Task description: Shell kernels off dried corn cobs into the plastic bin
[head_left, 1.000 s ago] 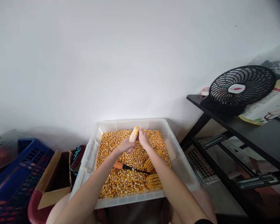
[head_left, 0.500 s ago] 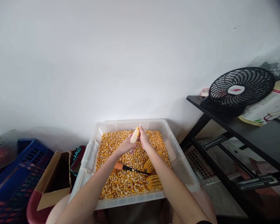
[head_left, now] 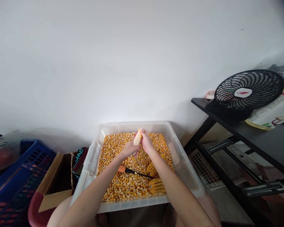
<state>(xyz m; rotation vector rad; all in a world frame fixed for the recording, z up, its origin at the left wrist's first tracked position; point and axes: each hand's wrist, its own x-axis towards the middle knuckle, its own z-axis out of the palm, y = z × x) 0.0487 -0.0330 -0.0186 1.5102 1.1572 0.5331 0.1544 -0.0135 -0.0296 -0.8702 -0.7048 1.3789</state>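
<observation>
A mostly stripped corn cob (head_left: 137, 138), pale with some yellow kernels along its upper right side, is tilted between my hands. My left hand (head_left: 129, 148) is wrapped round its lower part. The fingers of my right hand (head_left: 146, 141) press against its upper right side, where the kernels are. Beneath them a clear plastic bin (head_left: 183, 164) holds a thick layer of loose corn kernels (head_left: 123, 189). A screwdriver (head_left: 129, 170) with an orange and black handle lies on the kernels. Corn ears with kernels on, one in front (head_left: 156, 186), lie near my right forearm, which partly covers them.
To the left stand a blue crate (head_left: 35, 157) and an open cardboard box (head_left: 54, 183) in a red tub (head_left: 34, 208). At right, a black shelf (head_left: 215, 117) carries a black fan (head_left: 248, 91). A white wall (head_left: 132, 63) rises behind the bin.
My right hand's fingers have shifted from upright to bent over the top of the cob. The view has moved slightly, and the cob stays in my left hand.
</observation>
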